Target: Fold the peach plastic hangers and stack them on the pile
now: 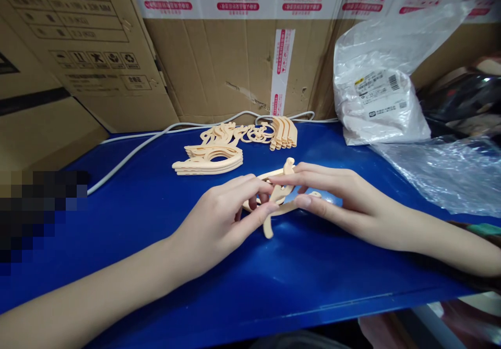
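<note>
A beige plastic hanger piece [287,208], which looks like part of a folding clothes hanger, is between my two hands above the blue table. Across it lies a narrow curved beige strip [268,228], its lower end pointing toward me. My left hand [230,208] is closed, thumb and fingertips pinching the pieces from the left. From the other side, my right hand [336,192] grips the same hanger with thumb below and fingers above, near an upright rounded tip [289,165]. My fingers partly cover how the pieces join.
Behind my hands lie stacked curved hanger arms [211,164], several hooks [223,132], rings [260,133] and short curved pieces [284,132]. A white cable [156,135] runs along the back. Cardboard boxes [235,57] wall the rear; a plastic bag [379,98] stands at right.
</note>
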Motion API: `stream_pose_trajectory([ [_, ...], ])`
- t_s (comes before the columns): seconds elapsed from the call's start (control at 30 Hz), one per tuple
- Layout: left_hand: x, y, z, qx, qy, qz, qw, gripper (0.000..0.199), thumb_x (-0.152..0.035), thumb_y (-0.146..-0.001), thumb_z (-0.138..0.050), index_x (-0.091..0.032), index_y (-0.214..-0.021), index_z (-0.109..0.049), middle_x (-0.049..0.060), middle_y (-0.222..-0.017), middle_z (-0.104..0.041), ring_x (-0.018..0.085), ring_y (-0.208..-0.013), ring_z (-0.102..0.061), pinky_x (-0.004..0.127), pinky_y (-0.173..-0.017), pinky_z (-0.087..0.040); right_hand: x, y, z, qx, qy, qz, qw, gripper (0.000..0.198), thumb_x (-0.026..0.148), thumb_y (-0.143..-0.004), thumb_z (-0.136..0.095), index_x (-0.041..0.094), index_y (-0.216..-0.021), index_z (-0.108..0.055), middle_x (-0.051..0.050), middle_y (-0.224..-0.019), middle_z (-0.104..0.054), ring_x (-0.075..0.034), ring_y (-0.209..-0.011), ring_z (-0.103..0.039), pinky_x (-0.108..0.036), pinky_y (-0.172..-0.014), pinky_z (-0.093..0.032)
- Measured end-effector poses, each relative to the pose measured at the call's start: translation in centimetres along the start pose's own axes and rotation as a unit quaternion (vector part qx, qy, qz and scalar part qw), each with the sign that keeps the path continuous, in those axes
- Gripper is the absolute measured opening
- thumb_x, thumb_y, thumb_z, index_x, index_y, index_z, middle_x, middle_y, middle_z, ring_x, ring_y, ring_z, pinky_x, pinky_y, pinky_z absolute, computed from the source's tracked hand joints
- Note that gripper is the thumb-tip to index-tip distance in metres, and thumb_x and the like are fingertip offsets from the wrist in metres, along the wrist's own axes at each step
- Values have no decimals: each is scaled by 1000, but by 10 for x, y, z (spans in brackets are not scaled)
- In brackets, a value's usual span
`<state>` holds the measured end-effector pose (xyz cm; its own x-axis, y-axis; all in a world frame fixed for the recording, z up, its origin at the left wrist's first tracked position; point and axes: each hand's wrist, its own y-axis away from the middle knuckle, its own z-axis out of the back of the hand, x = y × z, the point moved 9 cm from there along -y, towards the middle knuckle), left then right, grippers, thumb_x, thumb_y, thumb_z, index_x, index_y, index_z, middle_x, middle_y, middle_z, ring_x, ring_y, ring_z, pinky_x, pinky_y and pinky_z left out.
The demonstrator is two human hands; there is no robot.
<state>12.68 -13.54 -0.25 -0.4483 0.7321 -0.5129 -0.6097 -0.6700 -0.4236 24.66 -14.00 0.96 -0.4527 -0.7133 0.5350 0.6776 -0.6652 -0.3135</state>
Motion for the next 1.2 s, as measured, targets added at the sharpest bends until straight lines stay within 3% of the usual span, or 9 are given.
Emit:
stream_pose_trajectory([
  [0.13,-7,0,-5,33,-87,-37,995,20,-27,-100,-45,-22,-109,-61,4,-111,-64,19,-105,-55,33,-91,-45,-17,1,14,-86,-131,-85,984,25,37,-97,-51,21,-110,-66,-3,-105,-70,-19,-99,-65,-28,-83,-51],
  [0.2,-6,-1,-9,53,-119,-40,991,22,-29,-101,-43,-22,-110,-62,6,-122,-61,21,-116,-50,38,-99,-41,-27,2,23,-132,-126,-114,977,23,39,-95,-55,20,-99,-66,-2,-90,-69,-17,-83,-64,-26,-71,-50],
  [0.27,-2,0,-13,69,-127,-35,989,25,-32,-101,-41,-23,-109,-63,6,-127,-58,22,-121,-48,40,-102,-39,-30,0,28,-138,-60,-100,984,21,38,-93,-57,19,-93,-65,-2,-84,-65,-15,-75,-61,-25,-65,-47],
  [0.4,8,1,-17,88,-135,0,987,32,-36,-102,-38,-21,-114,-64,8,-130,-59,23,-124,-48,43,-105,-39,-26,-4,21,-59,156,-29,986,21,21,-96,-45,19,-101,-66,-9,-102,-59,-17,-83,-60,-28,-71,-46],
  [0.53,15,0,-17,92,-149,31,984,40,-40,-103,-35,-17,-119,-63,10,-134,-56,24,-126,-48,46,-106,-39,-35,-1,10,31,251,-62,966,27,18,-96,-40,18,-102,-66,-8,-100,-57,-16,-74,-61,-29,-67,-44],
  [0.77,21,-1,-16,91,-170,57,980,42,-43,-102,-34,-16,-121,-61,12,-136,-54,28,-128,-47,51,-107,-39,-32,3,-4,121,183,-90,972,25,44,-92,-57,21,-95,-68,-3,-97,-61,-14,-70,-60,-28,-64,-43],
  [0.87,17,-1,-18,98,-163,31,981,39,-43,-101,-37,-19,-121,-60,11,-140,-51,27,-131,-44,49,-108,-38,-31,3,-7,131,172,-75,973,19,37,-91,-60,20,-97,-67,-4,-100,-62,-16,-76,-62,-28,-67,-45],
  [1.03,17,1,-27,137,-155,20,978,44,-45,-103,-32,-25,-137,-51,7,-150,-42,24,-141,-33,50,-114,-31,-25,2,-15,133,169,-36,976,18,33,-96,-53,20,-97,-66,-6,-103,-62,-17,-82,-64,-28,-71,-48],
  [1.2,22,-1,-24,120,-162,48,978,52,-49,-102,-28,-17,-136,-53,11,-148,-46,26,-138,-37,49,-114,-32,-18,0,-25,118,170,-7,978,21,31,-98,-48,20,-101,-65,-8,-107,-62,-19,-87,-64,-29,-74,-49],
])
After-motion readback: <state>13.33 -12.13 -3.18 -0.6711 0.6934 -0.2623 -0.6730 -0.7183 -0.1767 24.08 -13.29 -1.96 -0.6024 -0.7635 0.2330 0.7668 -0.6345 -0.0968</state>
